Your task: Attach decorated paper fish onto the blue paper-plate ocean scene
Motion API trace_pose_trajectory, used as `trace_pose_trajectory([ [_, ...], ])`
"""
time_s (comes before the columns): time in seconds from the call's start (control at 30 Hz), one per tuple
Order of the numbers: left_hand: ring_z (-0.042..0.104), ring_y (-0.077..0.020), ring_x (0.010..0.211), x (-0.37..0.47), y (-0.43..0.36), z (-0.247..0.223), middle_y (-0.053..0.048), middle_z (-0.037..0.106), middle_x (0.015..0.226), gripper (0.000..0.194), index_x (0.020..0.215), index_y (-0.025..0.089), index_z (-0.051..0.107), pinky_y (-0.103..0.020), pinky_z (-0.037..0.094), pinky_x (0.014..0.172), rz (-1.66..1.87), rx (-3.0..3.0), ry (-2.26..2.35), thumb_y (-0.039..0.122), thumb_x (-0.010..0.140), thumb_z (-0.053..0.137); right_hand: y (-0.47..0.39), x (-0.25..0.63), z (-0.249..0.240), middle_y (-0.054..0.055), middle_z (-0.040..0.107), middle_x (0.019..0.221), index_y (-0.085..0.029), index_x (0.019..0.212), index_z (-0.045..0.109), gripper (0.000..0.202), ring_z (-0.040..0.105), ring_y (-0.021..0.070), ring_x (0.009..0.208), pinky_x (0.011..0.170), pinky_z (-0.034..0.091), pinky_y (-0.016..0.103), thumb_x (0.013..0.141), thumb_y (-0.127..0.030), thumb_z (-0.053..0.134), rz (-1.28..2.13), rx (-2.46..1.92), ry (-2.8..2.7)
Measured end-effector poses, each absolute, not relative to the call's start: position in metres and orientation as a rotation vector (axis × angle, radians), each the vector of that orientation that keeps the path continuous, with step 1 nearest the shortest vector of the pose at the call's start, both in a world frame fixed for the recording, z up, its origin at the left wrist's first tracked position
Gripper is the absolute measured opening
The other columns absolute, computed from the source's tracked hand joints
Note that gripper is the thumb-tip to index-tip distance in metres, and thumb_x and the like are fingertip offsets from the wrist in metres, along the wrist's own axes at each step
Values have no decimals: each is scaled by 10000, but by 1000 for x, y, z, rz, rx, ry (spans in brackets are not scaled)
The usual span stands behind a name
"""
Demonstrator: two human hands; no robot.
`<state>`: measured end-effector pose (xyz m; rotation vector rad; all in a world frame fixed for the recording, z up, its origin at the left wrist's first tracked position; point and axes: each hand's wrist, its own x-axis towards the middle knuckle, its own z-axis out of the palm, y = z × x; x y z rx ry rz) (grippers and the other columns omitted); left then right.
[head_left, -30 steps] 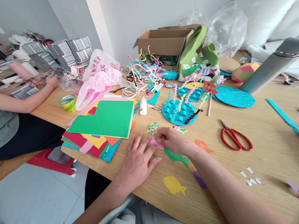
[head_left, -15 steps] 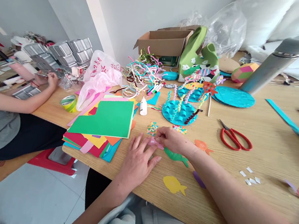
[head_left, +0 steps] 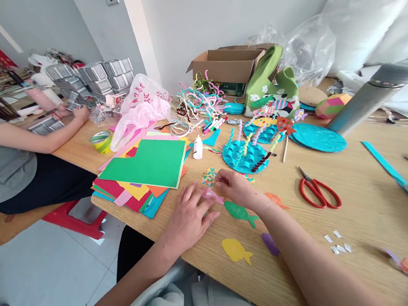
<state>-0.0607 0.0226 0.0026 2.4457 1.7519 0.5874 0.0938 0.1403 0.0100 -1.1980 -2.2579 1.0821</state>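
Shift at the pink paper fish [head_left: 214, 196]: right hand [head_left: 236, 186] now lifted slightly away towards the confetti pile [head_left: 208, 176], fingers curled in together, impossible to tell whether around any tiny piece, and more of the fish's tail out in view. Left hand [head_left: 188, 219] still open and palm down, fingertips at the fish, just in from the near edge of the desk [head_left: 371, 214] and right of the paper stack [head_left: 148, 165]; attention apparently on this fish, with better access to its surface.
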Motion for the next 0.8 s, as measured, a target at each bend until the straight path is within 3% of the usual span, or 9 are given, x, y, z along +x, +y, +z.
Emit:
trace_pose_trajectory([
  [0.13, 326, -276, 1353, -61, 22, 3, -33, 524, 1341, 337, 1240, 303, 570, -524, 328, 1110, 626, 2449, 1730, 395, 953, 422, 141, 94, 10, -9, 580, 691, -182, 1116, 576, 316, 505, 125, 606, 585, 363, 224, 854, -146, 401, 890, -1201, -2252],
  [0.33, 332, -269, 1355, -62, 21, 4, -15, 538, 1328, 327, 1231, 313, 585, -496, 343, 1109, 690, 2444, 1711, 388, 951, 433, 134, 94, 21, 64, 653, 866, -160, 872, 661, 241, 574, 145, 781, 705, 403, 239, 854, -87, 432, 712, -922, -2526],
  [0.6, 337, -274, 1355, -62, 19, 3, -64, 563, 1290, 332, 1170, 261, 622, -510, 358, 1086, 691, 2451, 1747, 416, 947, 430, 120, 89, 36, 89, 638, 851, -158, 796, 674, 121, 523, 200, 857, 728, 342, 303, 845, -139, 565, 113, -731, -2965],
  [0.8, 336, -271, 1356, -62, 18, 4, -70, 576, 1274, 315, 1131, 249, 635, -502, 352, 1093, 680, 2461, 1762, 417, 939, 451, 116, 86, 37, 93, 638, 877, -165, 823, 676, 120, 516, 212, 865, 722, 312, 322, 855, -177, 561, -24, -719, -2993],
])
